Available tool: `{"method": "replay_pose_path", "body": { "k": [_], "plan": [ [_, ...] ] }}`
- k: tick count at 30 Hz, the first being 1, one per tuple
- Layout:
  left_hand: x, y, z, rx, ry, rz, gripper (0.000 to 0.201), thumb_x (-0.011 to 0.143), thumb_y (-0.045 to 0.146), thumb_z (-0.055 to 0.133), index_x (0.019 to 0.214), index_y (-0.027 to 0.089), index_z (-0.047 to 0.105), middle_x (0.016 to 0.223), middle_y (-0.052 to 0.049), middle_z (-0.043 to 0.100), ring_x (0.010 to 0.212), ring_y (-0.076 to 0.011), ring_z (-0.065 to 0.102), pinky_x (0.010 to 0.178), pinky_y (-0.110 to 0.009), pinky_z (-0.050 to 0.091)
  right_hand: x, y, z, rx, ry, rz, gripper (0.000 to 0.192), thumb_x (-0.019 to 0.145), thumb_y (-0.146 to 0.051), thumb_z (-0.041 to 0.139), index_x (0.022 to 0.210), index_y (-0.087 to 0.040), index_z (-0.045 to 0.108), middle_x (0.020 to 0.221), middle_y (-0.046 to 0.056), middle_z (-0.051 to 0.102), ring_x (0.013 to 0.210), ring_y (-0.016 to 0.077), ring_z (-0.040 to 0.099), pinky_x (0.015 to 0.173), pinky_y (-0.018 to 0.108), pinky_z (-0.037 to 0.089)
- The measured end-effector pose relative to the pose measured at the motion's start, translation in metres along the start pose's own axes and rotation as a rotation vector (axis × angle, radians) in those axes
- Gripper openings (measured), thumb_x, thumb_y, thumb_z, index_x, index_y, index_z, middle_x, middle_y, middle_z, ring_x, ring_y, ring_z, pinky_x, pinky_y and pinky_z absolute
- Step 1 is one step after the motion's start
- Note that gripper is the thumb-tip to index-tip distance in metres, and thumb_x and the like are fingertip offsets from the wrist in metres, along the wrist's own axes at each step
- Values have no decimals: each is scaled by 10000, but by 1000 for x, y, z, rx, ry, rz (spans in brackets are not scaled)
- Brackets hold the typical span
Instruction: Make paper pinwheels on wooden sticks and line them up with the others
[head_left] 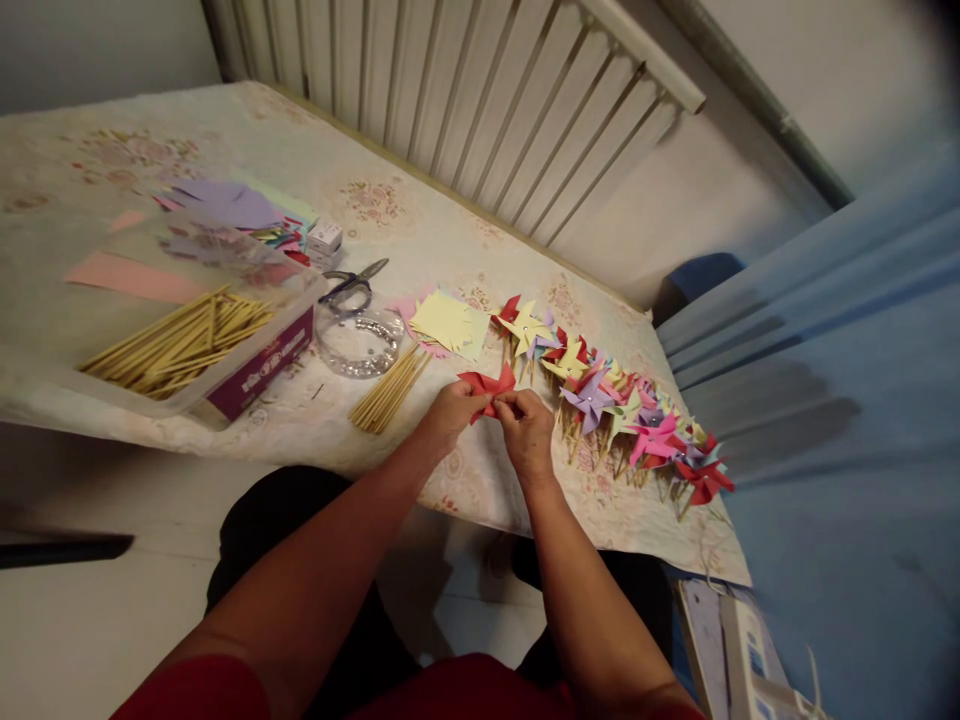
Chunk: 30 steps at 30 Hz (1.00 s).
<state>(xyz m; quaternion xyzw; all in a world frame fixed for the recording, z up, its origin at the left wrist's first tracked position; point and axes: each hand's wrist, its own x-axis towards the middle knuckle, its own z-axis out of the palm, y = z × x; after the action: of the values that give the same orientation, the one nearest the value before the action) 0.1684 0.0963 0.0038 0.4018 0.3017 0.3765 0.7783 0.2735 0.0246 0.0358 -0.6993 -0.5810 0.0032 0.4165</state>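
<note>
Over the near edge of the counter (480,490), the left hand (452,408) pinches a red paper pinwheel (493,381) between its fingers; the right hand (528,428) has its fingers closed on the other side. Colourful pinwheels (591,399) crowd toward the right edge; leftward, wooden sticks (390,391) lie beside a clear round dish (356,358).
</note>
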Motion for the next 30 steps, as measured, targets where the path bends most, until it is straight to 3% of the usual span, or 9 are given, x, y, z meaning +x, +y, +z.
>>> {"method": "replay_pose_path", "body": {
  "k": [12, 20, 27, 30],
  "plan": [
    [-2, 1, 1, 92, 1, 30, 287, 613, 342, 675, 579, 191, 433, 554, 57, 434, 541, -80, 374, 525, -230, 264, 1, 1, 1, 37, -7, 39, 134, 816, -221, 608, 709, -201, 685, 686, 3, 631, 655, 156, 558, 647, 283, 429],
    [4, -4, -3, 430, 85, 132, 229, 691, 299, 602, 582, 196, 429, 563, 59, 393, 558, -98, 355, 523, -244, 256, 5, 5, -3, 1, -74, 60, 147, 817, -218, 581, 688, -209, 652, 705, 10, 625, 692, 169, 568, 682, 294, 432],
    [0, 5, -1, 595, 92, 182, 147, 725, 230, 557, 607, 189, 479, 588, 49, 454, 616, -124, 424, 583, -255, 319, 9, 5, -8, -100, -151, -44, 170, 816, -194, 546, 676, -205, 641, 720, 26, 614, 729, 184, 559, 711, 311, 414],
    [-1, 6, 0, 590, 85, 188, 160, 732, 230, 563, 606, 192, 472, 590, 49, 451, 615, -126, 424, 588, -259, 318, 8, 7, -2, -19, -111, 63, 171, 802, -213, 543, 659, -205, 636, 693, 12, 618, 687, 173, 556, 687, 300, 418]
  ]
}}
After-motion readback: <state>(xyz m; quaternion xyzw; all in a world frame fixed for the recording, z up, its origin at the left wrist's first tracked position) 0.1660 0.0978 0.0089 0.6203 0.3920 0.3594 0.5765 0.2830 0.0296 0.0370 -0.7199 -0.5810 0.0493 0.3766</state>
